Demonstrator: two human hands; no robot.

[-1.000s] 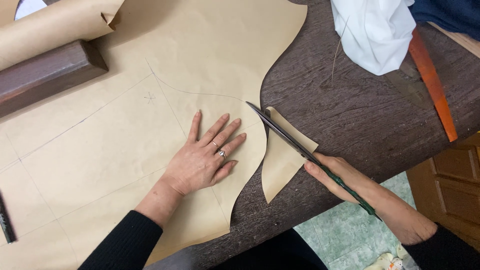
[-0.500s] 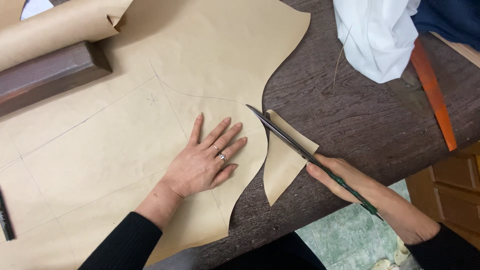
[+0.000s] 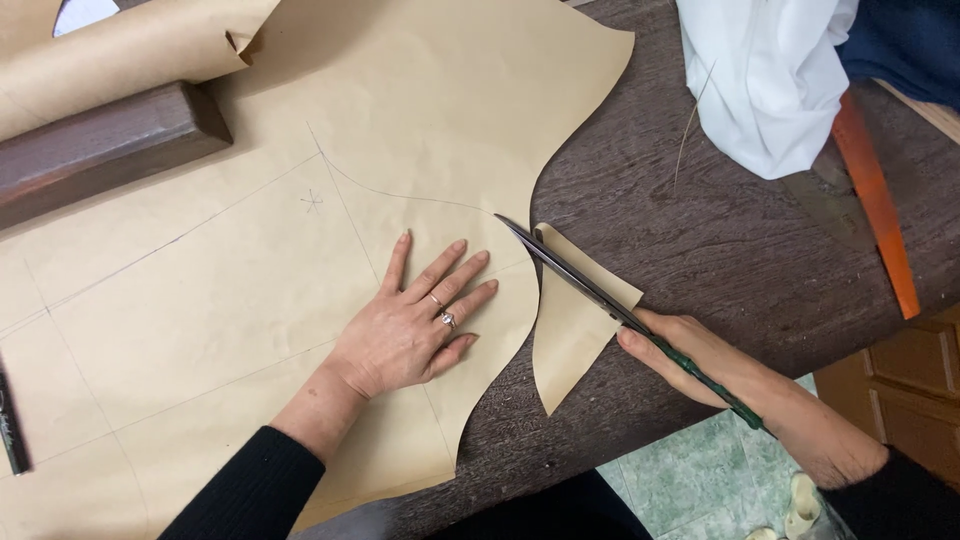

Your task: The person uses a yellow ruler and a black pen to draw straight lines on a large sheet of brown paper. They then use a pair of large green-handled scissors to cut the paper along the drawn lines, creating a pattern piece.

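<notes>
A large sheet of brown pattern paper (image 3: 200, 300) with drawn pencil lines covers the dark wooden table (image 3: 700, 240). My left hand (image 3: 415, 325) lies flat on the paper with fingers spread, rings on two fingers. My right hand (image 3: 690, 355) grips long scissors (image 3: 580, 280) with green handles. The blades are nearly closed, their tip on the drawn curve just beyond my left fingertips. A cut strip of paper (image 3: 570, 330) curls away under the blades.
A dark wooden block (image 3: 100, 150) weighs the paper down at the upper left, beside a paper roll (image 3: 130, 50). White cloth (image 3: 770, 80) and an orange ruler (image 3: 875, 200) lie at the upper right. A black pen (image 3: 10, 425) is at the left edge.
The scissors have advanced slightly along the drawn curve and the cut strip has grown longer. My left hand has stayed flat on the paper.
</notes>
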